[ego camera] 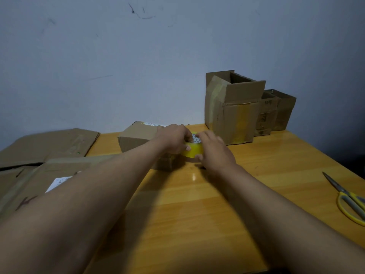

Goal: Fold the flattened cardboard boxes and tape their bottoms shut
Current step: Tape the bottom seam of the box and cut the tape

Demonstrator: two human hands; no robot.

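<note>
Nearest me I see both bare forearms reaching forward over the counter (197, 210), a glossy orange-yellow wood-grain surface. At the right edge lie scissors (347, 196), grey blades pointing away and to the left, yellow handle loops toward me. At the left, flattened cardboard sheets (49, 155) lie overlapping; the nearer one carries a white label (57, 183) whose print I cannot read.

At mid-counter the left hand (173, 138) and right hand (213, 153) meet on a tape roll (194, 150), translucent yellow, with a grey triangle-patterned core showing at its top. The left fingers are curled over the roll with the thumb on its face; the right fingers wrap its right side. The roll sits against the right end of a small folded box (138, 138), plain brown corrugated board, long axis running left to right, a printed label on its far top edge, unreadable.

Farther back, by the pale wall (138, 66), stands a tall open box (233, 109) with yellowed tape strips, upright, flaps raised. Just right of it stand two smaller open boxes (276, 111); one bears handwriting I cannot make out.
</note>
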